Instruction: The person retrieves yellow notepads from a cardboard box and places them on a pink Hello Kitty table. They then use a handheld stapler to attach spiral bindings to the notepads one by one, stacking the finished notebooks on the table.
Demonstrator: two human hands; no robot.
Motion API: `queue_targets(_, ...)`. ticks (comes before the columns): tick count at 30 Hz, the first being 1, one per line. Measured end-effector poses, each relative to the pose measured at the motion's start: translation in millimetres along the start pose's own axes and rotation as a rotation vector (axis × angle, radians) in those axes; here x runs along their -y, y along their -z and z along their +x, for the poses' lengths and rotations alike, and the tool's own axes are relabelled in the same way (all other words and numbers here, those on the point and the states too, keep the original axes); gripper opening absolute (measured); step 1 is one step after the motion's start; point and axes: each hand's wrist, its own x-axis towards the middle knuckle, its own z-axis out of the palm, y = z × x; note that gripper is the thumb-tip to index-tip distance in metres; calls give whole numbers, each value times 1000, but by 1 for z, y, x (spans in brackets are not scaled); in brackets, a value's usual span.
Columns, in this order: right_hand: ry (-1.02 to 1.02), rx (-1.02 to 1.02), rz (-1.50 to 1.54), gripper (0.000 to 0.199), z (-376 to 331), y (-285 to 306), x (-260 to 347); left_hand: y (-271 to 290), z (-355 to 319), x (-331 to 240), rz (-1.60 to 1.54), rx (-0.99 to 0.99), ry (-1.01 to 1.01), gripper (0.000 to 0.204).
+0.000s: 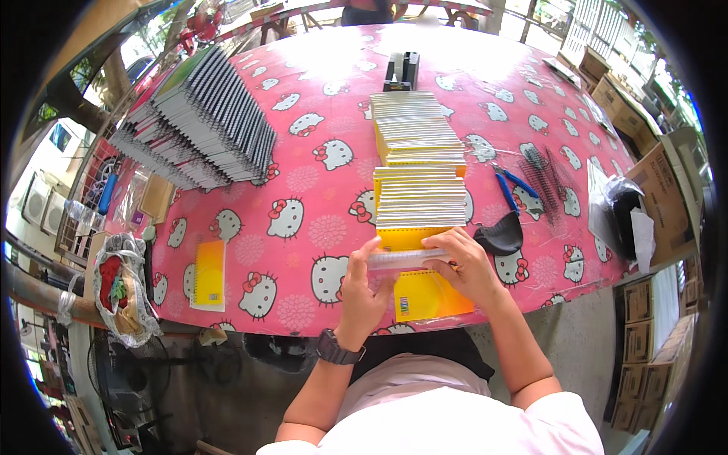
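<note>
Between my two hands is a small notebook, its pale edge (398,260) turned up toward me. My left hand (362,292), with a dark watch on the wrist, grips its left end. The fingers of my right hand (472,265) close on the right end. Under and in front of them lies a yellow spiral notebook (436,298) near the table edge. Just beyond my hands, a long row of similar notebooks (421,199) stretches away, white page edges showing. Another yellow notebook (210,271) lies apart on the left.
A tall stack of spiral-bound books (220,121) stands at the far left. Past the row sits a black tape dispenser (401,72). To the right are blue-handled pliers (509,189), a curved black piece (500,236) and loose black coils (540,178). A filled plastic bag (125,292) hangs left.
</note>
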Motion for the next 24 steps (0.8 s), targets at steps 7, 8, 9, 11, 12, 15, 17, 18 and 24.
queue_targets(7,-105,-152,-63,46,-56,18,-11,6,8,21,-248,-143,81,27)
queue_targets(8,-69,-27,-108,48,-63,19,-13,12,9,20,-250,-120,100,28)
queue_targets(9,-55,76,-207,53,-65,17,-8,19,10,20,-255,-93,121,28)
queue_targets(11,-196,147,-274,56,-59,12,4,35,12,18,-273,-79,143,30)
queue_targets(12,-265,179,-311,57,-55,12,8,43,13,18,-354,-126,153,28)
queue_targets(15,-440,316,-391,66,-41,12,9,64,15,17,-594,-258,220,25)
queue_targets(17,-516,370,-413,63,-34,11,8,75,15,15,-770,-317,306,23)
queue_targets(18,-528,392,-387,62,-32,13,7,77,14,16,-779,-330,341,23)
queue_targets(24,-189,293,-148,31,-20,24,5,67,8,22,-717,-218,387,21)
